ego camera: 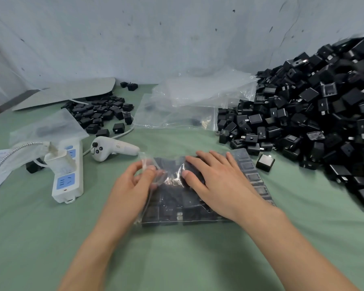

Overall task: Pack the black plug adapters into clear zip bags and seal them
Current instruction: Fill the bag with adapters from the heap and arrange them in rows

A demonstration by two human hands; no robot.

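The filled zip bag (177, 204) lies flat just left of the heap of loose black plug adapters (315, 114). The left hand (132, 183) pinches its crinkled left edge, and the right hand (216, 179) presses flat on top, fingers straight. The bag is slick, soft film over hard blocks that can shift, so it is probably heavy and best gripped along the seal strip.

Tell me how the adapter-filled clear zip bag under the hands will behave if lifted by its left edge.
The clear zip bag will probably sag: its thin film crumples where the left hand pinches it. Packed flat with rows of black plug adapters, it is likely heavy for its size.
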